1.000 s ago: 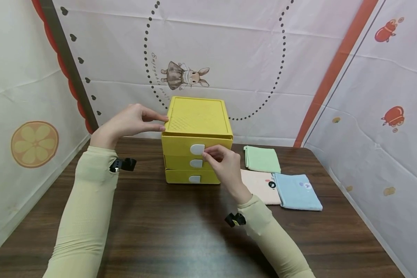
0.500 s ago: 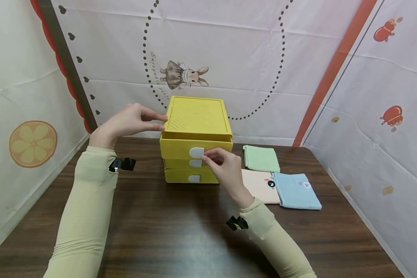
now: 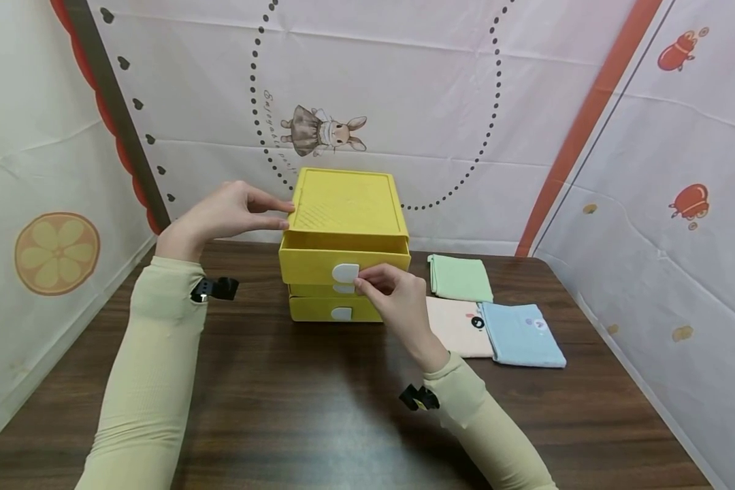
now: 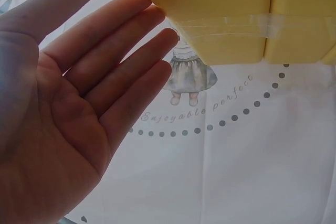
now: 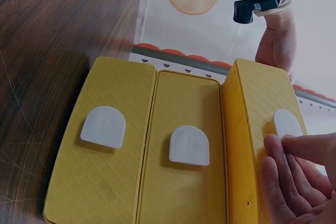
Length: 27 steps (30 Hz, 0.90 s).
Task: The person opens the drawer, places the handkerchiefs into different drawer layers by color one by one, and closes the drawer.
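A yellow chest of three small drawers (image 3: 350, 201) stands on the table, each drawer front bearing a white tab handle. The top drawer (image 3: 306, 266) is slid partway out, with a dark gap behind its front; its inside is mostly hidden. My right hand (image 3: 402, 299) pinches the edge of that drawer's white handle (image 3: 344, 273) between thumb and fingers. At the chest's upper left edge, the fingertips of my left hand (image 3: 223, 212) touch with fingers fairly straight. In the right wrist view, the middle drawer (image 5: 187, 98) and bottom drawer (image 5: 113, 87) are closed.
To the right of the chest lie a folded green cloth (image 3: 461, 279), a pale pink cloth (image 3: 456, 330) and a blue cloth (image 3: 523, 335). A printed sheet (image 3: 435, 88) hangs close behind. The brown wooden table (image 3: 294, 408) stretches in front.
The top drawer has slid further out toward me as my right hand drew its handle. My left hand has stayed at the chest's upper left edge.
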### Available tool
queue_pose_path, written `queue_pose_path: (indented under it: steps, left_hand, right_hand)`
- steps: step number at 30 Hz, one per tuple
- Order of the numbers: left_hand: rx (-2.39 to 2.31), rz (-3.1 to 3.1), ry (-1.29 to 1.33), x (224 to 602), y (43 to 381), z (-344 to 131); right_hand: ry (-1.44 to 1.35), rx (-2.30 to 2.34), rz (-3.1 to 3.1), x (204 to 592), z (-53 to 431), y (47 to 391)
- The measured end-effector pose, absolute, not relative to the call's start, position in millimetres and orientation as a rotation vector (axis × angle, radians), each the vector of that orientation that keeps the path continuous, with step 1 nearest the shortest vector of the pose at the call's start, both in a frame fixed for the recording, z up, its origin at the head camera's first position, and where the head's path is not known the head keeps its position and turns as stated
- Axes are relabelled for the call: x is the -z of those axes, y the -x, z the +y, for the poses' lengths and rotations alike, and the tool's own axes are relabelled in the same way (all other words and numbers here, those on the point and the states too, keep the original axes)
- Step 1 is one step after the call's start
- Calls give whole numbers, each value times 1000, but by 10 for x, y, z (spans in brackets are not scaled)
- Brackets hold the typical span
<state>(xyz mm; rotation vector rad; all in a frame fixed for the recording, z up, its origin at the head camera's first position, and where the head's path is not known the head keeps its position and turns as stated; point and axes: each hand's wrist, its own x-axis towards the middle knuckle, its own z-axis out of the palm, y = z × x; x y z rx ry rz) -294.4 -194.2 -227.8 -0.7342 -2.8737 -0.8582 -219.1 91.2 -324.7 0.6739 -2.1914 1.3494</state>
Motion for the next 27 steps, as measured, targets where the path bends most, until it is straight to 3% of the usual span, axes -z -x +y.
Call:
queue_pose_path:
  steps: [11, 19, 27]
  left_hand:
    - [858, -2886, 723, 2274, 2943, -1944]
    - [856, -2889, 719, 2279, 2941, -1943]
    - [875, -2890, 726, 2275, 2943, -1939]
  right_hand:
    - [-654, -1385, -2203, 3216, 906, 2091]
    - [-647, -1419, -2199, 2973, 856, 1839]
    - [-651, -1408, -2242, 3153, 933, 1971]
